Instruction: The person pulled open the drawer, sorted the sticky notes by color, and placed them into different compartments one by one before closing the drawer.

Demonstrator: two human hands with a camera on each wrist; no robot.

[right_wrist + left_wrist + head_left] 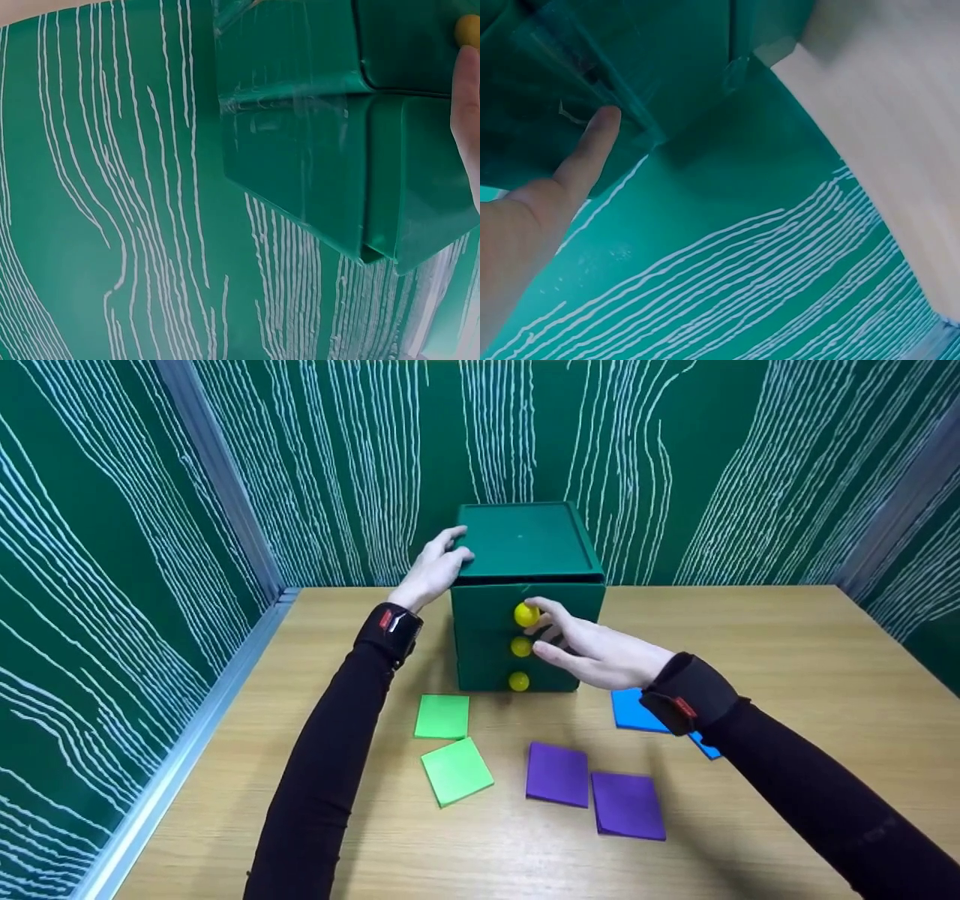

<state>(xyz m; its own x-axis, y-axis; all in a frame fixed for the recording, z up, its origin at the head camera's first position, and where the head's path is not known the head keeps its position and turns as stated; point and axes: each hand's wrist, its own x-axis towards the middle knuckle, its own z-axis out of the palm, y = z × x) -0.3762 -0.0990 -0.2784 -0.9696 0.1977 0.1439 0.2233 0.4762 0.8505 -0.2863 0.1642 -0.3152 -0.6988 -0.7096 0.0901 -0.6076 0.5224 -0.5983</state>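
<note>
A green box of drawers (pixel 480 637) with three round yellow knobs stands at the back of the table. My left hand (pixel 435 570) rests on the left edge of its top, fingers extended; in the left wrist view one finger (pixel 592 150) lies against the green plastic. My right hand (pixel 592 645) is at the front, its fingertips curled about the top yellow knob (pixel 526 615), the thumb beside the middle knob (pixel 520 646). The top drawer's front (pixel 435 165) stands slightly out from the box in the right wrist view. The bottom knob (pixel 518 682) is free.
Two light green squares (pixel 442 717) lie left of centre on the wooden table (pixel 360 825). Two purple squares (pixel 557 775) lie nearer the front. Blue squares (pixel 637 712) are partly hidden under my right wrist. Green walls with white lines (pixel 352 465) enclose the table.
</note>
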